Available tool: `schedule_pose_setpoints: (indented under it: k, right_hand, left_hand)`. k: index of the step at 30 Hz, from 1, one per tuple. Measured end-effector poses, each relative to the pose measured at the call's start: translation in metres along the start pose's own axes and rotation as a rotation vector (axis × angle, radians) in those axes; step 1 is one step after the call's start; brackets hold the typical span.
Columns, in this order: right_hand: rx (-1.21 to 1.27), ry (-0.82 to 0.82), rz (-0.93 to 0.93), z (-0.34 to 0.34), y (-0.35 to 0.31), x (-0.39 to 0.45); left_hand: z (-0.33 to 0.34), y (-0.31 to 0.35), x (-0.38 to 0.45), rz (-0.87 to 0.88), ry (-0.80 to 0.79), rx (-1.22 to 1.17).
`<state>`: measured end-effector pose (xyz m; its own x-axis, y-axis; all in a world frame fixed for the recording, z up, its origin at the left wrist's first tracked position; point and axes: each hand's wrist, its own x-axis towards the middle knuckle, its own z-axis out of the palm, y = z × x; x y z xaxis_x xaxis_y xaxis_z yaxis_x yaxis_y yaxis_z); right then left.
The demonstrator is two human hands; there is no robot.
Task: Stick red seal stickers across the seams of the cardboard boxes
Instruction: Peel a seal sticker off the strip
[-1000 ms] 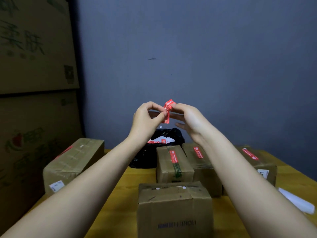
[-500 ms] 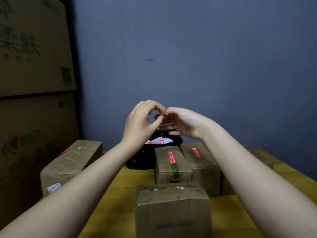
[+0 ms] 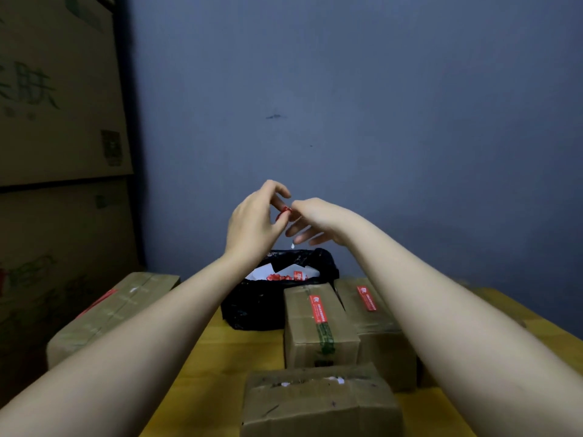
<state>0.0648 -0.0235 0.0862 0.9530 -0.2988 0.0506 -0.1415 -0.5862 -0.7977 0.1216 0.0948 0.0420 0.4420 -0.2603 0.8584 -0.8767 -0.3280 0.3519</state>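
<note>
Both hands are raised in front of the blue wall, above a black bag. My left hand (image 3: 252,222) pinches a small red seal sticker (image 3: 284,212) between thumb and fingers. My right hand (image 3: 318,219) meets it at the sticker's top edge with thumb and forefinger, its other fingers spread downward. A tiny white scrap (image 3: 292,246) hangs in the air just below them. The nearest cardboard box (image 3: 318,402) sits at the front with no red sticker on its top. Two boxes behind it, a middle box (image 3: 318,326) and a right box (image 3: 375,323), carry red stickers across their seams.
The black bag (image 3: 268,304) holds white backing sheets and red stickers. A long box (image 3: 107,313) with a red sticker lies at the left on the yellow wooden table (image 3: 227,357). Large stacked cartons (image 3: 56,121) fill the left side.
The sticker stood tall between the fingertips a second ago; now it is nearly hidden in the pinch. Both hands have drifted slightly lower, and a white scrap has appeared beneath them.
</note>
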Motion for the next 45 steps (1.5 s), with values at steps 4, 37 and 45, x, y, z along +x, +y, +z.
schedule_pose_setpoints:
  k: [4, 37, 45]
  right_hand:
    - [0.165, 0.116, -0.108, 0.004, 0.012, 0.028]
    - [-0.542, 0.088, -0.162, 0.075, 0.072, 0.104]
    - [-0.352, 0.403, -0.2, 0.014, 0.064, 0.031]
  left_hand:
    - [0.019, -0.016, 0.01, -0.037, 0.024, 0.032]
    - [0.031, -0.102, -0.009, -0.286, -0.463, 0.373]
    - [0.021, -0.036, -0.008, -0.299, -0.446, 0.247]
